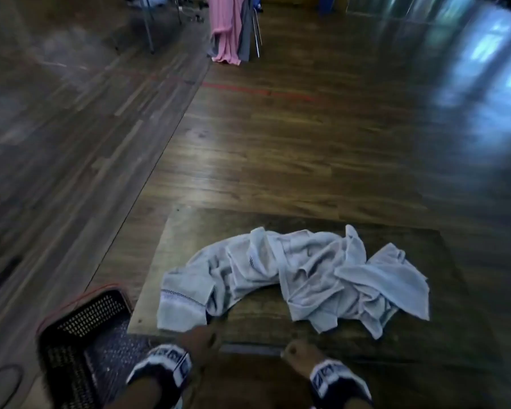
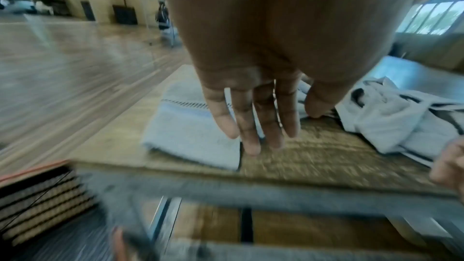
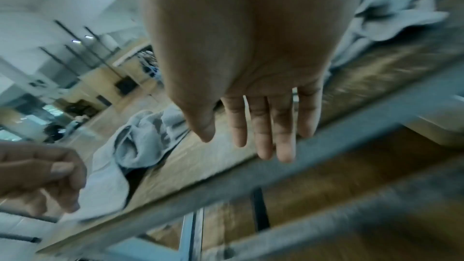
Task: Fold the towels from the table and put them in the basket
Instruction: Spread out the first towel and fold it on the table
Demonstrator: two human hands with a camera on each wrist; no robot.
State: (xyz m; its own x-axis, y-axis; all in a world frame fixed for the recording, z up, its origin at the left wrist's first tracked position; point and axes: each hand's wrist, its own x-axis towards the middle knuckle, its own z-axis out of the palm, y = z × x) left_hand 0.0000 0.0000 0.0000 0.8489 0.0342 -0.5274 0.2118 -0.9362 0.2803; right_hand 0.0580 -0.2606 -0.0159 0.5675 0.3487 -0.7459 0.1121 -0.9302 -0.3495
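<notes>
Several pale blue-grey towels (image 1: 301, 276) lie crumpled in a heap across the small wooden table (image 1: 263, 326). One towel end with a stitched stripe (image 2: 191, 126) lies flat at the table's near left corner. My left hand (image 1: 202, 338) hovers at the near edge just in front of that end, fingers (image 2: 251, 138) extended and holding nothing. My right hand (image 1: 295, 351) is to its right over the near edge, also empty, fingers (image 3: 263, 142) straight. The black mesh basket (image 1: 80, 343) with a red rim stands on the floor left of the table.
Pink and grey cloths (image 1: 227, 31) hang from a stand far back on the wooden floor. A grey metal frame rail (image 2: 251, 192) runs under the table's near edge. The towel heap (image 3: 140, 138) covers the middle and right of the tabletop.
</notes>
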